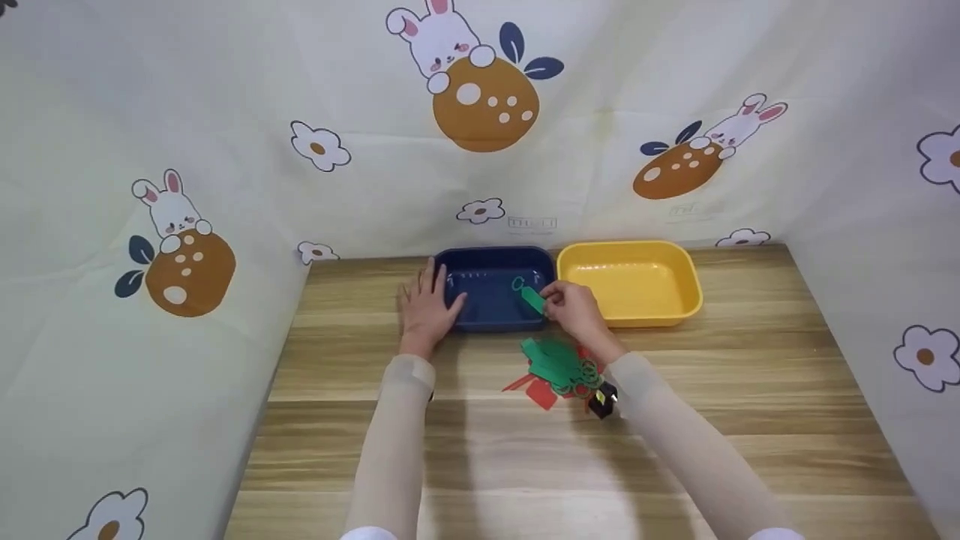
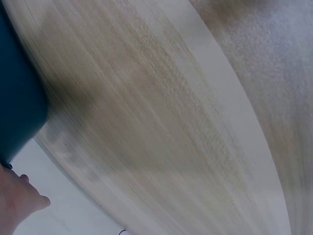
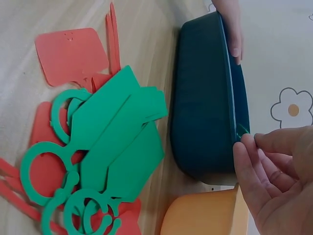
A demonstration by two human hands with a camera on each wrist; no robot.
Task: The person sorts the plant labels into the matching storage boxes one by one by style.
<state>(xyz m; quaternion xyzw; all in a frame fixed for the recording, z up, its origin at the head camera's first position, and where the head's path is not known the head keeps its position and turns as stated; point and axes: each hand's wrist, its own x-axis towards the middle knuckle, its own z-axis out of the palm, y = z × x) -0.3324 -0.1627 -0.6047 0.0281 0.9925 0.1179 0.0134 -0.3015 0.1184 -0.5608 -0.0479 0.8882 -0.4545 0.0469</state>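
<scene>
Between its thumb and fingers, my right hand pinches a green plastic ring tag. The tag's ring end points away over the inside of the dark blue tray. In the right wrist view the tray wall hides most of that tag. My left hand rests against the tray's left rim, its fingers fairly straight and the thumb over the edge. Below the right forearm lies a pile of green ring tags, overlapping red tags on the table.
A yellow tray stands right beside the blue one, both near the back edge of the wood-grain table. Patterned cloth hangs behind and on both sides. A black device shows at the right wrist.
</scene>
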